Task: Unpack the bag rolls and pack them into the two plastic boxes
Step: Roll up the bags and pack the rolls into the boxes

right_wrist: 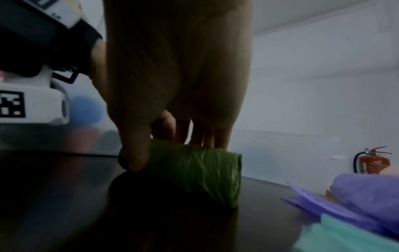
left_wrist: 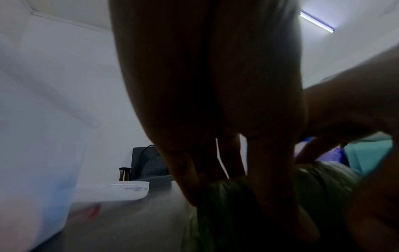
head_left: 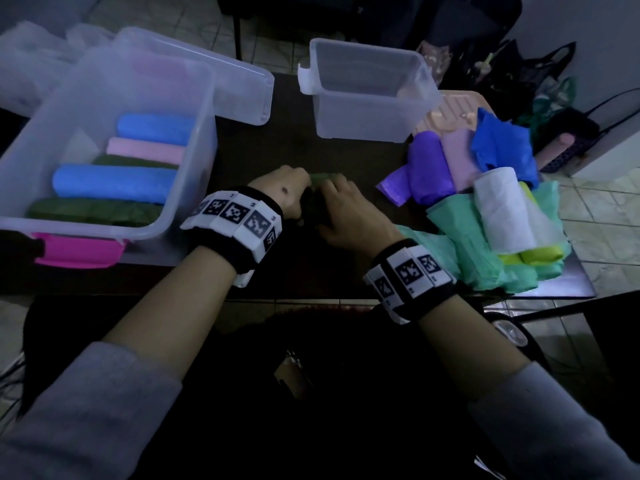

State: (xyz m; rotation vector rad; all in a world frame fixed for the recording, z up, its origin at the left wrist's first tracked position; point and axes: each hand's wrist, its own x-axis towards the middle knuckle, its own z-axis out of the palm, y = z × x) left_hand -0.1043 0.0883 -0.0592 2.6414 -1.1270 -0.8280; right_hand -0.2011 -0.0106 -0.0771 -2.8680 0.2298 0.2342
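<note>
Both hands meet over a dark green bag roll (head_left: 320,177) lying on the dark table (head_left: 304,271) mid-front. My left hand (head_left: 289,195) curls its fingers over the roll's left part (left_wrist: 233,204). My right hand (head_left: 341,206) grips the right end of the green roll (right_wrist: 198,170), thumb in front and fingers behind. The large clear box (head_left: 194,133) at left holds several rolls: blue, pink and dark green. The smaller clear box (head_left: 374,98) stands at the back centre with no roll visible inside.
A heap of loose rolls and bags (head_left: 495,209), purple, blue, white, mint and yellow-green, fills the table's right end. A clear lid (head_left: 242,88) lies behind the large box, whose pink latch (head_left: 79,252) faces me. A fire extinguisher (right_wrist: 373,162) stands by the far wall.
</note>
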